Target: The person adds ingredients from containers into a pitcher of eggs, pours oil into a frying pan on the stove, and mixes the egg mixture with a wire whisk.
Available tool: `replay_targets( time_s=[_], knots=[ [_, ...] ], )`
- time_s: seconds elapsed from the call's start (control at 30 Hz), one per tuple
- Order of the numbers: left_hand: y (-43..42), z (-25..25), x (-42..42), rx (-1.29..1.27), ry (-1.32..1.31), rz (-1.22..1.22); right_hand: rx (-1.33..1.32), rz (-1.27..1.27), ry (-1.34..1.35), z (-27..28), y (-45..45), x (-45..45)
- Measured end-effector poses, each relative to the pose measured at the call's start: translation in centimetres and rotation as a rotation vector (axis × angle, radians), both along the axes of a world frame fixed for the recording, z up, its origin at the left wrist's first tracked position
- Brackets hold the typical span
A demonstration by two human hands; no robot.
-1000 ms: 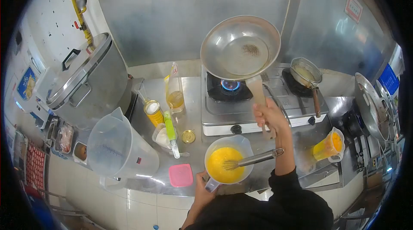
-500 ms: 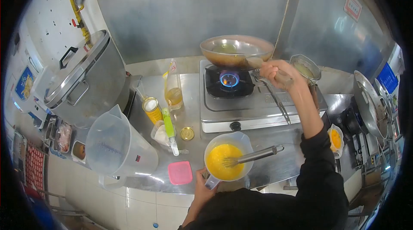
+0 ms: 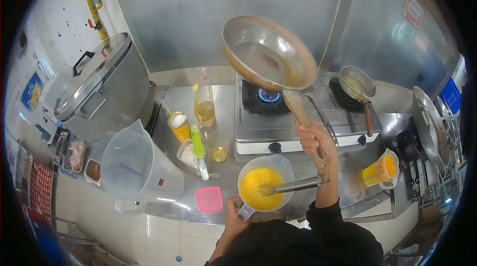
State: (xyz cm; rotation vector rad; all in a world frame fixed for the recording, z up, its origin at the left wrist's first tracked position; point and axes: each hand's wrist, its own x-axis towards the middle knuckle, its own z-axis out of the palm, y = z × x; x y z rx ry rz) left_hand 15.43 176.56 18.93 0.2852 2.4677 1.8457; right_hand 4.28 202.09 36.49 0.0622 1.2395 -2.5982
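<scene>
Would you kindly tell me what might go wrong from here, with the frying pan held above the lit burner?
The right hand holds the frying pan tilted above the lit burner; the liquid inside, probably oil, might spill and flare.

The whisk leans in the measuring jug, its handle apparently near the right forearm; lowering that arm might knock it and splash the yellow mixture.

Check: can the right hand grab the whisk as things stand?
Probably not: the right hand is closed around the pan handle, holding the pan above the stove. The whisk handle juts out of the jug, apparently uncovered, so freeing that hand would likely suffice.
</scene>
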Motion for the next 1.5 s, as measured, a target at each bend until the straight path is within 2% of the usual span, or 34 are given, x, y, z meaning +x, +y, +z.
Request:
replay_targets(
  time_s=[0.03,0.1,0.13,0.2,0.33,0.4,0.47,0.6,0.7,0.8,0.9,0.97,1.03,1.1,1.17,1.23,1.33,1.4,1.43,1.5],
  knots=[
    [0.1,-0.1,0.0,0.085,0.005,-0.004,0.002,0.001,-0.002,0.0,-0.2,0.0],
    [0.4,0.1,-0.2,0.174,0.014,-0.006,0.360,-0.045,0.065,0.1,-0.5,-0.4],
    [0.3,0.4,-0.1,0.169,0.013,-0.007,0.360,-0.044,0.063,0.3,-0.6,-0.4],
    [0.2,0.2,-0.1,0.166,0.009,-0.012,0.525,-0.080,0.094,0.8,-0.7,-0.5],
    [0.0,-1.0,-0.1,0.161,-0.022,-0.016,0.591,-0.113,0.067,0.5,-0.3,-0.7],
    [0.1,-0.6,-0.2,0.163,-0.006,-0.010,0.512,-0.090,-0.006,-0.1,0.1,-1.0],
    [0.0,1.3,-0.1,0.047,0.006,0.005,0.440,-0.073,-0.035,-1.4,0.6,-1.5],
    [0.0,-1.3,-0.2,0.103,0.053,0.005,0.256,-0.039,-0.094,-2.7,0.6,-2.0],
    [0.0,-1.8,-0.2,0.126,-0.001,0.019,0.215,-0.027,-0.101,-3.9,0.5,-2.3],
    [0.2,0.2,-0.4,0.093,0.039,0.012,0.150,-0.022,-0.105,-4.8,0.5,-2.4],
    [0.2,0.4,-0.3,0.191,-0.073,0.006,0.178,-0.050,-0.075,-5.2,-0.1,-2.0],
    [0.0,-0.7,-0.7,-0.013,0.206,0.018,0.079,-0.023,-0.068,-6.0,0.3,-1.9],
    [0.0,0.4,-0.4,-0.031,0.143,0.011,-0.023,0.006,-0.080,-5.9,0.0,-1.0],
    [0.1,1.9,0.0,-0.048,0.063,0.006,0.049,-0.186,-0.139,-4.0,-1.4,0.6],
    [0.0,2.3,0.0,0.087,-0.192,0.001,0.097,-0.193,-0.084,-11.6,1.1,1.9],
    [0.0,1.9,0.2,0.141,-0.229,0.007,0.573,-0.586,0.077,-18.3,1.3,5.5],
    [-0.1,2.0,0.5,0.200,-0.216,-0.007,0.458,-0.623,0.118,-15.1,-3.6,11.5],
    [-0.5,2.5,0.9,0.130,-0.159,-0.023,0.525,-0.644,0.428,-11.8,-6.6,13.4],
    [-0.8,2.3,1.0,0.125,-0.169,-0.023,0.523,-0.643,0.418,-11.5,-6.9,13.6],
    [-1.5,1.5,1.2,0.231,-0.201,-0.068,0.756,-0.614,0.457,-10.9,-7.0,12.8]
  ],
)
